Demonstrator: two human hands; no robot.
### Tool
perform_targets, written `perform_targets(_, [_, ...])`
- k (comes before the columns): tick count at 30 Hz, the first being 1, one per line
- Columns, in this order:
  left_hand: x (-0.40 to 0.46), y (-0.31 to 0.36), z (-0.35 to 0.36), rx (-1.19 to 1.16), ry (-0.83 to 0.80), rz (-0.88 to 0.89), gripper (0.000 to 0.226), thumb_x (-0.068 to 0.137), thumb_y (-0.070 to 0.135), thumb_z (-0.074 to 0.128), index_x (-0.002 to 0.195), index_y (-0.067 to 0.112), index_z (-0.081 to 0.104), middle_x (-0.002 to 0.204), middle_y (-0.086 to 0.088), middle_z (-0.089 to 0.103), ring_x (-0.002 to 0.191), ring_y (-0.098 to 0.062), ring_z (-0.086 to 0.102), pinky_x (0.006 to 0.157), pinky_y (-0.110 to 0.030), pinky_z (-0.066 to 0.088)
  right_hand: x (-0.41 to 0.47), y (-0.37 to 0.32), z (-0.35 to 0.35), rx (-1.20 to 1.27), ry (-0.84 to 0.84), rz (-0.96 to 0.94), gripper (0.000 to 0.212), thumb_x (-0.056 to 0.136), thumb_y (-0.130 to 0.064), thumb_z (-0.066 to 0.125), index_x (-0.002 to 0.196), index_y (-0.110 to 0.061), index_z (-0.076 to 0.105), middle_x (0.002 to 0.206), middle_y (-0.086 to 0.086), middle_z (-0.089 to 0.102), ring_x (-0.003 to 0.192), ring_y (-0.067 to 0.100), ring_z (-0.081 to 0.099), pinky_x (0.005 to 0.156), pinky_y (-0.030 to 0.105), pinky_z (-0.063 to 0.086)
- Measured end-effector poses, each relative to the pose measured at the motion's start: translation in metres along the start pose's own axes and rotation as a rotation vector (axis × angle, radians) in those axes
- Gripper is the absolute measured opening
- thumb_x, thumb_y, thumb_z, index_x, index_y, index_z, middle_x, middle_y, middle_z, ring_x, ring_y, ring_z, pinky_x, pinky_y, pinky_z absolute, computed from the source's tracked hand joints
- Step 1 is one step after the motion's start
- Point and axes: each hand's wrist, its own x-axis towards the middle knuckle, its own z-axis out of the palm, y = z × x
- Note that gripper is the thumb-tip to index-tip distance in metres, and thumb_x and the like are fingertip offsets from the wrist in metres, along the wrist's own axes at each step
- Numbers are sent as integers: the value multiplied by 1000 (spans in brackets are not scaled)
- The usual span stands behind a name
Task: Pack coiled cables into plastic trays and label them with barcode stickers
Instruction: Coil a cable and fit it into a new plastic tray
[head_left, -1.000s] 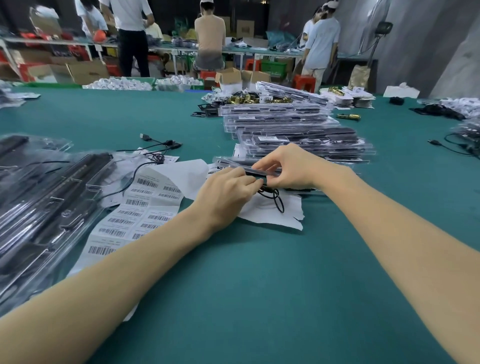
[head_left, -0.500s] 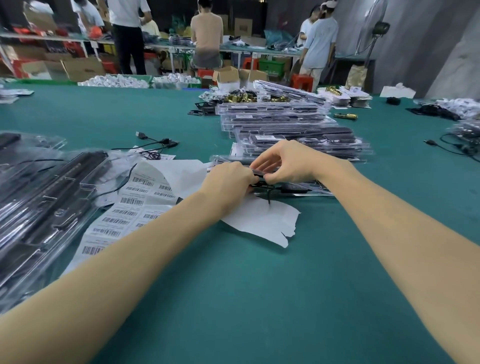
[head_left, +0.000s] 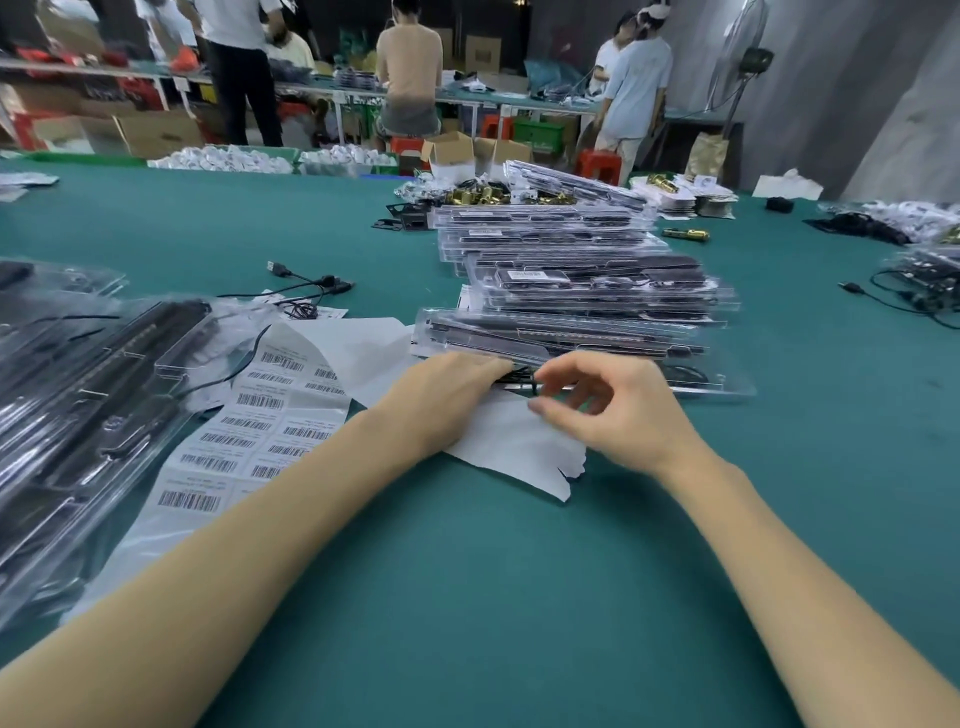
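Near the middle of the green worktop (head_left: 467, 597) I have both hands at the front edge of a clear plastic tray (head_left: 696, 387), which lies flat on a sheet of white backing paper (head_left: 519, 447). My left hand (head_left: 447, 395) sits knuckles-up with its fingers tucked toward the black cable (head_left: 524, 375) at the tray's near edge; they seem to hold the coil down, though I cannot tell how they close on it. My right hand (head_left: 608, 410) arches over the same spot, fingers curled, forefinger and thumb close together as if pinching the cable, though whether they touch it is blurred. I judge this as seating the coil: one hand steadies, the other tucks.

Just behind the tray rises a stack of filled trays (head_left: 587, 291), the topmost front one already bearing a barcode sticker (head_left: 525, 274), so finished work collects within easy reach. The barcode label sheet (head_left: 260, 415) lies to my left, close enough to peel from once the cable is in. Farther left is a heap of clear trays (head_left: 78, 395), and loose cables (head_left: 311, 286) wait on the worktop beyond the sheet.
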Motion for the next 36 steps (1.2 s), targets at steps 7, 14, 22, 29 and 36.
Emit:
perform_targets(7, [-6, 1, -2, -224, 76, -28, 41, 98, 8, 41, 126, 29, 62, 120, 3, 69, 110, -25, 60, 85, -41, 49, 3, -8, 25, -291, 76, -274, 23, 94, -8, 68, 116, -8, 74, 100, 6, 71, 81, 21, 65, 73, 32, 53])
perform_targets(14, [-15, 0, 5, -47, 96, -57, 28, 100, 22, 39, 122, 23, 56, 121, 9, 63, 129, -17, 42, 106, -36, 30, 13, -27, 42, -504, -5, -153, 23, 103, -17, 53, 115, -9, 71, 96, 8, 49, 79, 29, 52, 69, 39, 47])
perform_targets(22, [-23, -15, -2, -336, 108, 38, 39, 90, -1, 49, 122, 12, 65, 111, -5, 72, 90, -17, 56, 73, -21, 34, 16, -30, 50, -512, -50, -135, 36, 102, -10, 49, 133, -19, 65, 98, 9, 55, 84, 30, 55, 74, 41, 48])
perform_targets(29, [-24, -13, -7, -294, 179, 6, 32, 94, 6, 52, 115, 20, 72, 112, 1, 73, 112, -20, 59, 96, -33, 42, 16, -34, 61, -654, 314, -103, 8, 87, -25, 77, 86, -31, 81, 64, -1, 70, 62, 31, 63, 53, 25, 30])
perform_targets(36, [-30, -18, -9, -306, 143, -36, 25, 95, 17, 54, 112, 20, 71, 102, 2, 74, 93, -25, 63, 82, -39, 49, 22, -35, 61, -796, 91, -12, 31, 103, -36, 44, 112, -40, 73, 91, -6, 72, 90, 22, 62, 60, 30, 28])
